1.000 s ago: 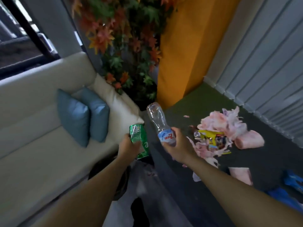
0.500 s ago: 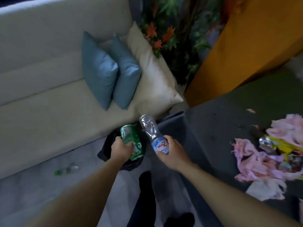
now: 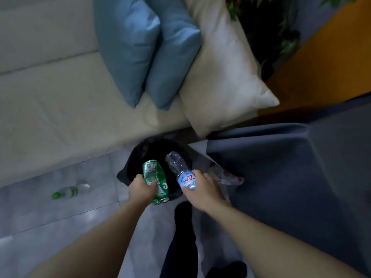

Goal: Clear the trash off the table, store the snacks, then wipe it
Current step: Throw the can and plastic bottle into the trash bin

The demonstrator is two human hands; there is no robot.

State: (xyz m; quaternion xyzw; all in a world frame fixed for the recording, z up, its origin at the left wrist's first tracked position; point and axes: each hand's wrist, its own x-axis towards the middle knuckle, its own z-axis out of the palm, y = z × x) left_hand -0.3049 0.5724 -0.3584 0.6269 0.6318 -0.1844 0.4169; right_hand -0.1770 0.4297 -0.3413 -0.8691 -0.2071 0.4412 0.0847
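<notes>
Over the bin mouth: both hands loaded. L hand [image 3: 141,188] is wrapped round the green can [image 3: 155,180]. R hand [image 3: 202,190] grips the clear plastic bottle [image 3: 180,171] at its label, far end pointing into the bin [image 3: 138,151]. Neither is released yet.

Delta vs 1 s ago: hands were up by the table edge w/ the pink tissue pile in shot. View has swung down + left and the pile is out of frame. Can & bottle now hang right above the black-lined bin on the floor, between the sofa front and the table corner. Grip is unchanged on both. My read: first trash drop is set up and only needs a let-go. Remaining trash, snack storage and wipe are all pending, so it's early in the task.

Farther out:
- Crumpled clear plastic [image 3: 224,175] w/ pink bits sits just beside R hand at the table [image 3: 291,167] corner. Can't tell if it's lying on the table or hanging off.
- Stray small bottle [image 3: 70,191] lies on the floor tiles by the sofa [image 3: 60,107] front edge, well apart from the bin.
- Two blue cushions [image 3: 144,47] + a cream cushion [image 3: 220,77] are on the seat, w/ a plant [image 3: 271,27] behind.

Text:
- Bottle label is blue/white w/ red script, approx "Zena..". It's upside down and the last letters are unclear.
- Can shows a white "e". Fine print is unreadable, so brand not confirmed.
</notes>
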